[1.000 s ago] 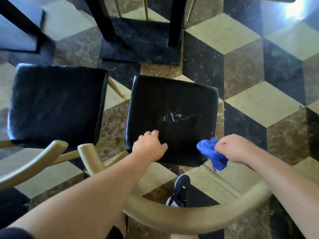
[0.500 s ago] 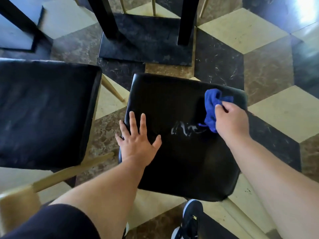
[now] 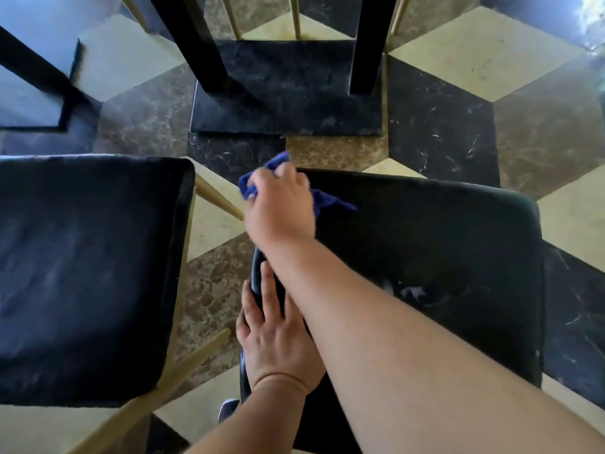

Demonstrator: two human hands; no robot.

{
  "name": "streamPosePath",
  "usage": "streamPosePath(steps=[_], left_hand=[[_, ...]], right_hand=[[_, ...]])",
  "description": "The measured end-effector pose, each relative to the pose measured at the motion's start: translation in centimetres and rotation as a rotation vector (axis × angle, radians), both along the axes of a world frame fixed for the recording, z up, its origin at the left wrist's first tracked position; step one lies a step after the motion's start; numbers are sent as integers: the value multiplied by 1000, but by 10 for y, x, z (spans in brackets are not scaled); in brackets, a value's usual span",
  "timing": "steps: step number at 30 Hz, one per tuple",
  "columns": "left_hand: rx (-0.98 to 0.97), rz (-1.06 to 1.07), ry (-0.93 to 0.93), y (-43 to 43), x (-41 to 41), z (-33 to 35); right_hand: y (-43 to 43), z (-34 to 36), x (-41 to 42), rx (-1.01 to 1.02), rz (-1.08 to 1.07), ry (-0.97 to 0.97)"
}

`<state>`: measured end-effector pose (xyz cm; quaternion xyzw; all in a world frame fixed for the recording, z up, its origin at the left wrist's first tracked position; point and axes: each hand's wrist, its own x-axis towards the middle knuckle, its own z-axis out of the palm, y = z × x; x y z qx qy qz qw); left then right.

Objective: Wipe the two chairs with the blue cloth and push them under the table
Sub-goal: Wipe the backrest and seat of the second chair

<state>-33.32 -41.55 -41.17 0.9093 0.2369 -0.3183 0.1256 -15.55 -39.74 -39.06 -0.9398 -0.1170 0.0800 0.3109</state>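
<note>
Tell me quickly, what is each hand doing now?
Left hand: open, flat on the right chair seat.
Right hand: closed on the blue cloth.

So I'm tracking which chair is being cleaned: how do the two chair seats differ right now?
The right seat has both hands on it: the right hand presses the blue cloth at its far left corner, and the left hand lies flat on its left edge. The left seat has no hand on it. The right seat shows a whitish smear; the left looks faintly dusty. Both have black cushions.
</note>
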Motion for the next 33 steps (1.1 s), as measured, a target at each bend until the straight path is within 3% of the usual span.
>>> streamPosePath(steps=[3, 6, 14, 17, 20, 25, 28, 33], left_hand=[[-18, 26, -23, 1, 3, 3], [12, 9, -127, -7, 0, 4], [66, 6, -224, -11, -4, -5], [63, 3, -246, -10, -5, -8], [63, 0, -263, -10, -7, -9], [36, 3, -224, -9, -5, -4], [-38, 107, -217, -8, -1, 2], [34, 28, -163, -5, -6, -4]], right_hand=[[-4, -4, -1, -18, 188, -12], [-48, -5, 2, -22, 144, -36], [-267, 0, 14, -277, -325, 4], [-276, -1, 14, -258, -517, 47], [-224, -2, 9, -195, -642, 72], [-107, 1, -26, -24, -351, 44], [-49, 3, -51, 72, -120, 77], [-57, -4, -62, 112, 120, 90]])
